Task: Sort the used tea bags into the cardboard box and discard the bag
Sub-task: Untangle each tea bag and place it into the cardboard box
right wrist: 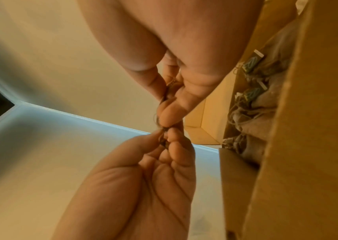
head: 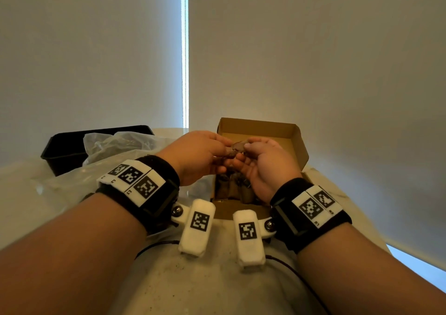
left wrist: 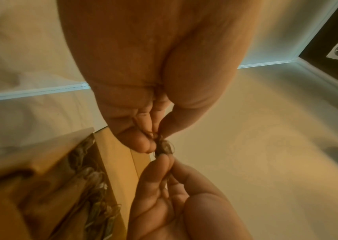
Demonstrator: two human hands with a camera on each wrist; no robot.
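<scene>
Marble table (head: 169,278), wrist views reveal tagged tea bags (right wrist: 252,92)

Tea bag (head: 237,148) mostly hidden between both hands' fingertips; cardboard box (head: 293,133) contents dim behind wrists.

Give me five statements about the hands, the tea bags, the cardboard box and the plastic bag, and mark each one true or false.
1. Both the left hand and the right hand pinch one used tea bag. True.
2. The cardboard box is closed. False: its lid stands open.
3. Tea bags already lie in the box. True.
4. The clear plastic bag is in the right hand. False: it lies by the black tray.
5. The hands are over the black tray. False: they are over the box.
</scene>
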